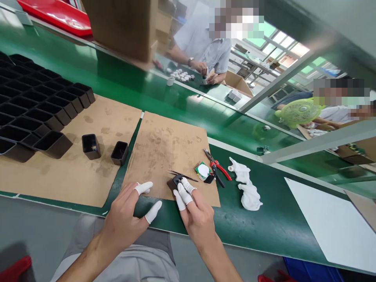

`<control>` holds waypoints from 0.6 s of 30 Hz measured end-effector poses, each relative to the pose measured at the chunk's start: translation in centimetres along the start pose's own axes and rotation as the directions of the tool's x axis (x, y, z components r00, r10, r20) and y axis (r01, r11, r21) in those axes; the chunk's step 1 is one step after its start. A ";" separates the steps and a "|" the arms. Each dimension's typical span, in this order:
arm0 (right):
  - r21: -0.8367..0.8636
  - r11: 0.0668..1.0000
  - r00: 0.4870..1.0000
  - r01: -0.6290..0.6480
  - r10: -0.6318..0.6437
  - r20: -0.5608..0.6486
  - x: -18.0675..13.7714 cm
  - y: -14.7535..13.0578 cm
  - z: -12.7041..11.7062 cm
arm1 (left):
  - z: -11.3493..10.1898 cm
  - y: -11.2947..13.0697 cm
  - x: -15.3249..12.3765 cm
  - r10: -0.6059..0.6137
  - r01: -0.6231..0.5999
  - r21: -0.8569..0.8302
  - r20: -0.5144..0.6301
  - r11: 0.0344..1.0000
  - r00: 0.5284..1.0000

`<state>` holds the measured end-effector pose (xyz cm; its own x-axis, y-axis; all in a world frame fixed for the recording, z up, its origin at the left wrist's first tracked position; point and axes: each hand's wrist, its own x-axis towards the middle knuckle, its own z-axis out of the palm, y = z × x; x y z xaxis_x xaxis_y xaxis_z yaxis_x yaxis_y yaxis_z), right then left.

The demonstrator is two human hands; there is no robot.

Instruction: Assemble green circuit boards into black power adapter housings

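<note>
My right hand (195,211), with white finger cots on its fingertips, presses down on a small black part (175,181) lying on the near edge of a brown cardboard sheet (164,149). Black tweezers (182,175) lie just beyond that part. My left hand (129,215) hovers to the left over the green belt, fingers apart, cots on thumb and forefinger, holding nothing. Two small black cups (91,146) (119,152) stand on the left cardboard sheet (88,172).
A black tray of square cells (32,109) fills the far left. Red-handled cutters (217,166), a green-and-white tape roll (202,170) and white gloves (246,188) lie right of the cardboard. A white sheet (329,227) lies far right. People work across the belt.
</note>
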<state>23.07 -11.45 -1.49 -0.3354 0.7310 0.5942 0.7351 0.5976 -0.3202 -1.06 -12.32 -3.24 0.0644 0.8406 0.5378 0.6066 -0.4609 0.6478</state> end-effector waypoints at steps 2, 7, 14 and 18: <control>0.027 0.999 0.999 -0.022 0.022 -0.034 0.2 0.0 0.1 | 0.0 0.0 0.0 0.005 -0.005 -0.011 -0.008 1.000 1.000; 0.126 0.981 0.986 -0.145 0.154 -0.061 1.7 -1.0 -0.1 | 0.0 -0.1 0.1 -0.008 0.008 -0.048 0.007 0.999 1.000; 0.173 0.965 0.980 -0.199 0.201 0.010 2.6 -1.2 -0.9 | 0.2 0.0 0.0 -0.015 0.015 -0.062 0.010 0.998 1.000; 0.128 0.981 0.990 -0.144 0.144 0.007 1.8 -0.5 -0.7 | 0.3 0.0 -0.1 -0.008 0.009 -0.057 0.004 0.998 1.000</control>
<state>22.49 -10.71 0.28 -0.2305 0.8119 0.5364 0.6943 0.5235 -0.4939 -0.84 -12.29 -3.48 0.0626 0.8456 0.5302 0.5612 -0.4692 0.6819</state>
